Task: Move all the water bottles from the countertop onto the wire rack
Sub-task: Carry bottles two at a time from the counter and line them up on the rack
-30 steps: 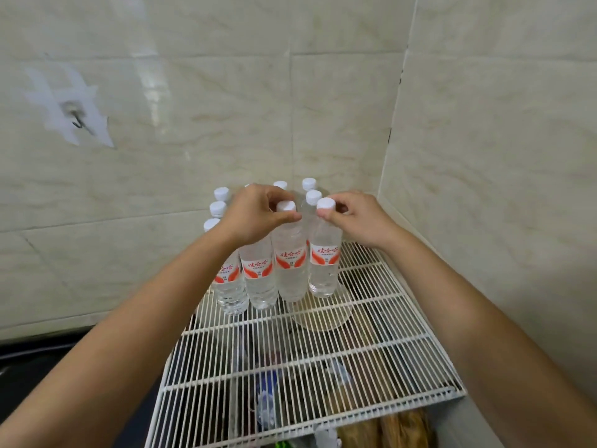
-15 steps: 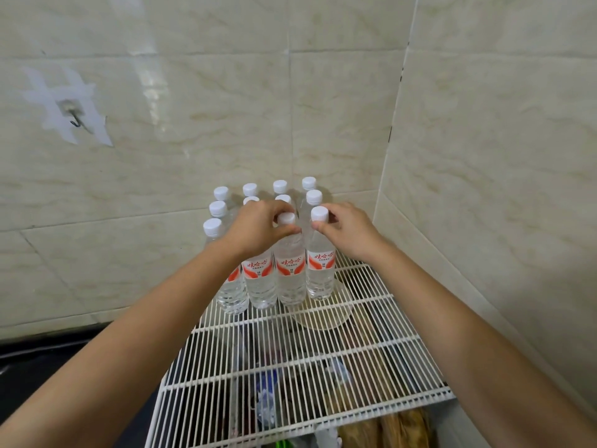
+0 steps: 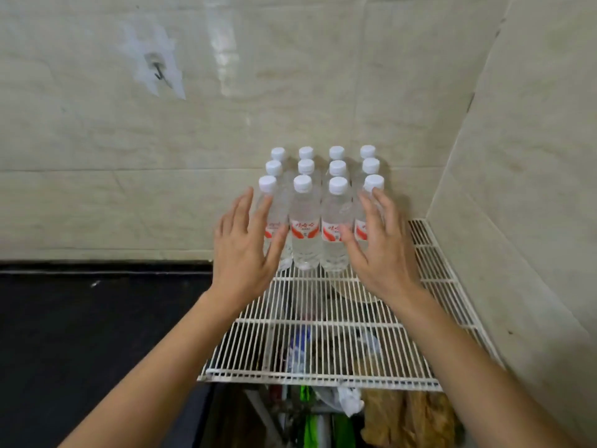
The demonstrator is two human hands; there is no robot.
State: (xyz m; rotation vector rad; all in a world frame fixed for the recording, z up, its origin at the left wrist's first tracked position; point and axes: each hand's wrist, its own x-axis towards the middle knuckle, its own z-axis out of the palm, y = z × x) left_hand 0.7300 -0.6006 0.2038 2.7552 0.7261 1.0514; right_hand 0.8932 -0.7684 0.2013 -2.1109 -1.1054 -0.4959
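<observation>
Grip wide on both sides: left hand point(image 3: 245, 250) and right hand point(image 3: 378, 250) backs up, fingers straight and spread, holding nothing. Raised in front of the outer bottles of the front row, left at the front-left one, right at the front-right one; contact with the plastic not clear enough to call. Forearms bare, reaching in from the lower corners. Water bottles point(image 3: 305, 234) twelve in count, upright, packed tight in a block four across and three deep; white caps, clear bodies, red-and-white labels legible on the front row only. Stand on the far end of the wire rack point(image 3: 323, 344), right up against the back wall point(image 3: 290, 76) and near the corner with the side wall point(image 3: 517, 156). White rack, thin wires running away from the camera, thicker crossbars. Beneath it, glimpsed through the wires and past the near edge: bags and packets point(image 3: 403, 418), green, white and brownish, contents not identifiable. Left of the rack, black countertop point(image 3: 97, 334). Small metal hook point(image 3: 158, 72) on the back wall, upper left, set in a whitish patch.
</observation>
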